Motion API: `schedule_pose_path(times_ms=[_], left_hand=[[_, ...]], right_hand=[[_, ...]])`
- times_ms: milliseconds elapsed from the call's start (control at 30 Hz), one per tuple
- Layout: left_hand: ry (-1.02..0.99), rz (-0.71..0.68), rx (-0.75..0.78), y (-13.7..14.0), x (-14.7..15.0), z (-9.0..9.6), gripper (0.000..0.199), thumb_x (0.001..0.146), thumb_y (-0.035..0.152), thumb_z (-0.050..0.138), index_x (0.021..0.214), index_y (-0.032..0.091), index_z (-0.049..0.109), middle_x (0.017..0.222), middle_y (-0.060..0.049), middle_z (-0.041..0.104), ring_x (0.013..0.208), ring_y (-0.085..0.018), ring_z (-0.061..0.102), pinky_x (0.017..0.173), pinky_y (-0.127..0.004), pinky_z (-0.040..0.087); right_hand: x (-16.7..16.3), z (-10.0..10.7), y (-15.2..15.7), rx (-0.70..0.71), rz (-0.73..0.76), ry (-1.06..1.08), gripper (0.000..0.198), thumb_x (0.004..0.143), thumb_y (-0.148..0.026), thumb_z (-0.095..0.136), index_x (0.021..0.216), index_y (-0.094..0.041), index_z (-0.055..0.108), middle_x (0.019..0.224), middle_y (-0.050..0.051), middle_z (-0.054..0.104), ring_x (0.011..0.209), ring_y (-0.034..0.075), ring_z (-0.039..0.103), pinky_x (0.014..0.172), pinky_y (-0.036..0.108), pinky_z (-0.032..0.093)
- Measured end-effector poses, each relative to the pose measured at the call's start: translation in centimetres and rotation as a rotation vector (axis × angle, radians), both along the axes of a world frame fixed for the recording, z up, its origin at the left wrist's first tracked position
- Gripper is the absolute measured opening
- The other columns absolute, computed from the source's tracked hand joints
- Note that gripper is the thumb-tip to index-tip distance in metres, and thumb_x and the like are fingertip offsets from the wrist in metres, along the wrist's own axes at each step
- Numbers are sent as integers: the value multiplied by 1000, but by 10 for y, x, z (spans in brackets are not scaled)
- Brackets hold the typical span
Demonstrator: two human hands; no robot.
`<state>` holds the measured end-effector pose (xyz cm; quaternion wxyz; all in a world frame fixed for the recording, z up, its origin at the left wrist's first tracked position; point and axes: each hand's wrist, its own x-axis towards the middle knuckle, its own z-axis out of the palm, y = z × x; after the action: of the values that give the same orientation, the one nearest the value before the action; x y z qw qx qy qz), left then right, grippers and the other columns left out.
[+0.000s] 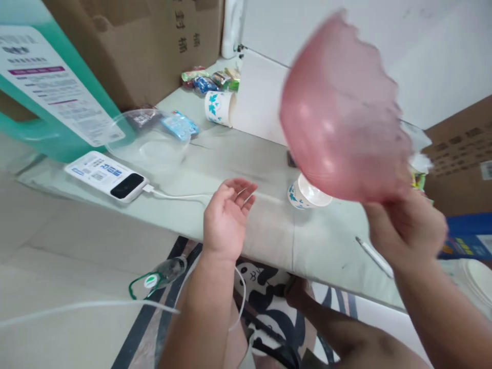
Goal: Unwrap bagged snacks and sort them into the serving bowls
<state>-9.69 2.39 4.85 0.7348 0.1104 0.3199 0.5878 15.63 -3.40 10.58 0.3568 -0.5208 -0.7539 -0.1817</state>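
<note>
My right hand (411, 228) grips the rim of a pink see-through bowl (319, 118) with a wavy edge. The bowl is raised above the table, tipped on its side, and slightly blurred. Just below it, a white paper cup (298, 196) with blue leaf prints is partly covered from view. My left hand (228, 218) holds nothing; its palm faces up over the table's front edge, fingers loosely bent and apart. A white cable (180, 197) runs behind that hand from a white power bank (107, 177).
A clear plastic bowl (149, 146) and a jug of green liquid (61, 87) are at the left. Behind lie another paper cup (217, 107) and wrapped snacks (207, 82). A white pen (374, 258) rests at the right. Cardboard boxes (154, 46) flank the table. A bottle (169, 271) is on the floor.
</note>
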Motion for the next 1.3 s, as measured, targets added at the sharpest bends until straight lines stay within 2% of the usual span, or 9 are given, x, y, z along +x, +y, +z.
schedule_pose_path(times_ms=[67,133,267,567,733,833,933,1133,1300], left_hand=[[61,-167,80,-5,13,1,19,71,34,70,84,21,72,98,-3,70,107,-21,65,90,-30,48],[140,-336,135,-11,29,2,19,73,36,71,85,21,73,101,-4,72,110,-22,64,93,-31,46],[309,-517,197,-21,63,0,22,74,40,72,87,22,74,102,-4,72,112,-23,63,99,-34,43],[519,-561,137,-23,99,-15,23,73,40,72,86,22,68,101,-4,70,107,-22,65,98,-34,42],[442,-474,113,-19,90,-7,26,74,38,71,95,22,68,108,-5,70,108,-22,65,96,-35,43],[360,-402,88,-13,81,0,30,74,36,71,101,23,67,112,-6,70,109,-23,65,94,-35,44],[254,-321,77,-11,67,6,31,76,35,69,104,23,67,116,-6,69,113,-23,64,95,-35,44],[28,-56,-29,-16,27,13,23,76,32,64,97,21,66,107,-4,68,111,-21,65,93,-33,45],[-81,30,-25,-9,-10,11,22,77,33,62,96,22,63,97,-4,66,108,-22,65,97,-36,45]], right_hand=[[40,-14,-45,94,-100,-48,20,87,-21,68,106,-27,69,90,6,76,77,22,73,64,33,54],[73,-35,-80,87,-268,-79,13,90,-24,65,103,-25,67,84,6,74,76,23,72,64,33,53],[111,-79,-113,39,-456,-139,9,95,-25,58,97,-21,65,76,5,70,69,21,67,62,32,51],[142,-122,-80,-221,-352,-48,14,99,-24,50,97,-23,64,89,8,74,88,25,68,77,37,52],[146,-131,-75,-118,-278,-152,18,91,-19,55,106,-21,65,98,11,73,94,28,69,83,42,53],[129,-120,-73,18,-317,-170,26,85,-20,62,111,-20,64,103,14,71,98,32,68,86,47,53],[94,-97,-59,49,-215,-133,27,83,-18,64,110,-22,63,97,11,70,92,31,68,82,45,53],[-10,-52,12,-105,228,-128,27,83,-9,61,105,-24,62,96,7,68,87,23,68,76,36,55],[-103,-61,109,-339,422,-9,26,89,-11,51,109,-24,61,107,9,70,99,23,69,83,38,56]])
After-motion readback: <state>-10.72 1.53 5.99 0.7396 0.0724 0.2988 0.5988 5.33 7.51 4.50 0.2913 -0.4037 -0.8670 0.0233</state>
